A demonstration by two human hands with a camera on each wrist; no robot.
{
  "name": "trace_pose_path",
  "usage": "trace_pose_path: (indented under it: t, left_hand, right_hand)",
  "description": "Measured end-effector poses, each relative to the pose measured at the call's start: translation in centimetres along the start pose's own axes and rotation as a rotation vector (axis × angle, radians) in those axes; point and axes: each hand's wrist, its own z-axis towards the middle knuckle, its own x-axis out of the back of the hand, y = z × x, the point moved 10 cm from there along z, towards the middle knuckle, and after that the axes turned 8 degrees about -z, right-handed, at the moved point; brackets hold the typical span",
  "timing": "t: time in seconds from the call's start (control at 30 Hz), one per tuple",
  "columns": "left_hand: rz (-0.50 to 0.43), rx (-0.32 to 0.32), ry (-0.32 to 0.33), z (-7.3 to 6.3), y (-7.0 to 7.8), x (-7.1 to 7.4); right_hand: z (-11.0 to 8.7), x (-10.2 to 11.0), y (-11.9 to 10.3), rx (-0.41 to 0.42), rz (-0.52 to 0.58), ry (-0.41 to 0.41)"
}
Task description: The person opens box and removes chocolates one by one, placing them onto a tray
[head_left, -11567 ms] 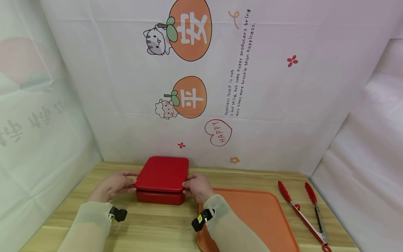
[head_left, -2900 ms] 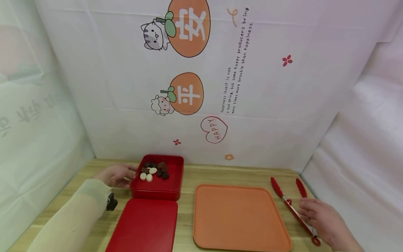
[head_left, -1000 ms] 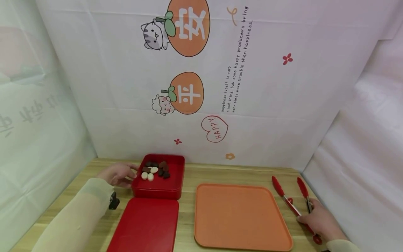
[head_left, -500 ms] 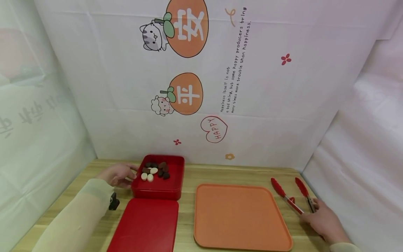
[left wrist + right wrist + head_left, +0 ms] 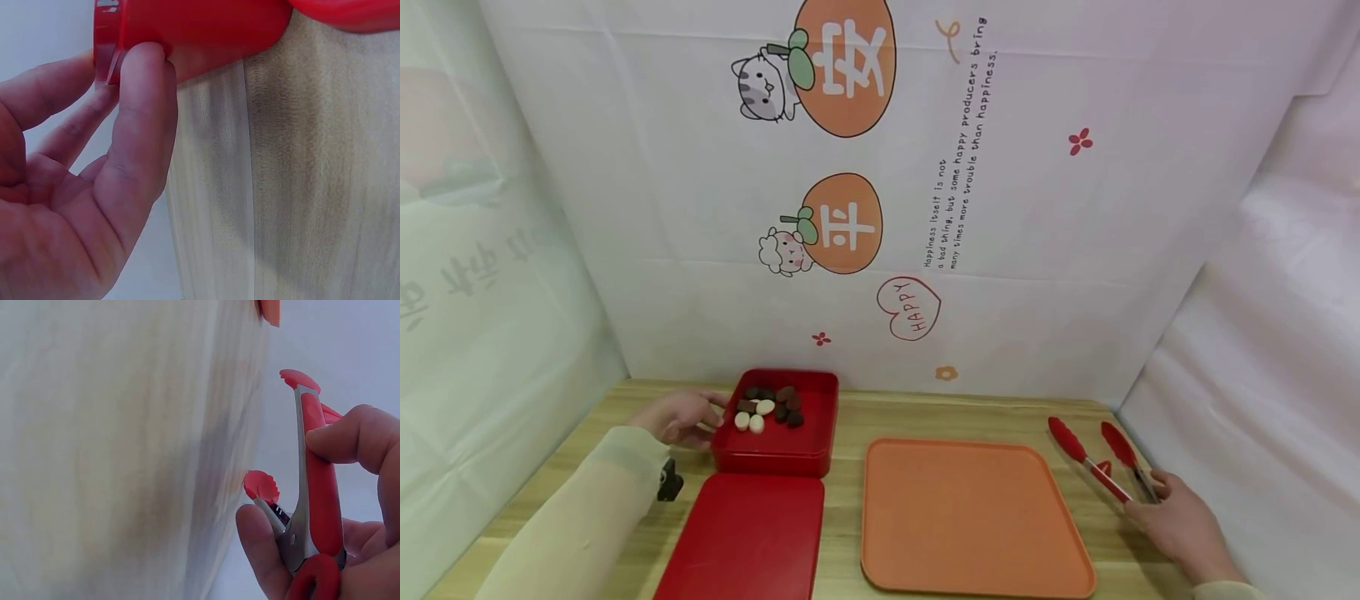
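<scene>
Tongs (image 5: 324, 506): in my curled right fingers (image 5: 342, 439). Box (image 5: 771, 463): touching my half-open left fingers (image 5: 142, 94). Tong pickup, I judge; next wants steadiness.

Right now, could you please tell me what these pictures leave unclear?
Head: near end of the red lid, cut off by the bottom edge.
Head: what the brown and white pieces are, too small to tell.
Head: handle end of the tongs, hidden by the right hand.
Right wrist: end of the red loop, past the bottom edge.
</scene>
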Motion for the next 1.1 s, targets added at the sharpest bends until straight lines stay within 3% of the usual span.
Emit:
trace_pose_path:
  t: [0.3,0.6,0.9,1.1]
  left_hand:
    - [-0.003,0.002,-0.006,-0.1,0.0,0.0]
    - [-0.011,-0.006,-0.014,-0.1,0.0,0.0]
    - [-0.006,-0.004,-0.018,-0.1,-0.1,0.1]
    - [0.008,-0.005,-0.016,0.1,0.0,0.1]
  right_hand:
    - [-0.4,1.1,-0.6,0.022,-0.018,0.065]
    - [-0.6,2.0,0.6,-0.169,0.141,0.118]
    - [-0.7,1.2,-1.2,-0.077,0.068,0.068]
    - [-1.2,2.2,-3.3,0.009,0.046,0.143]
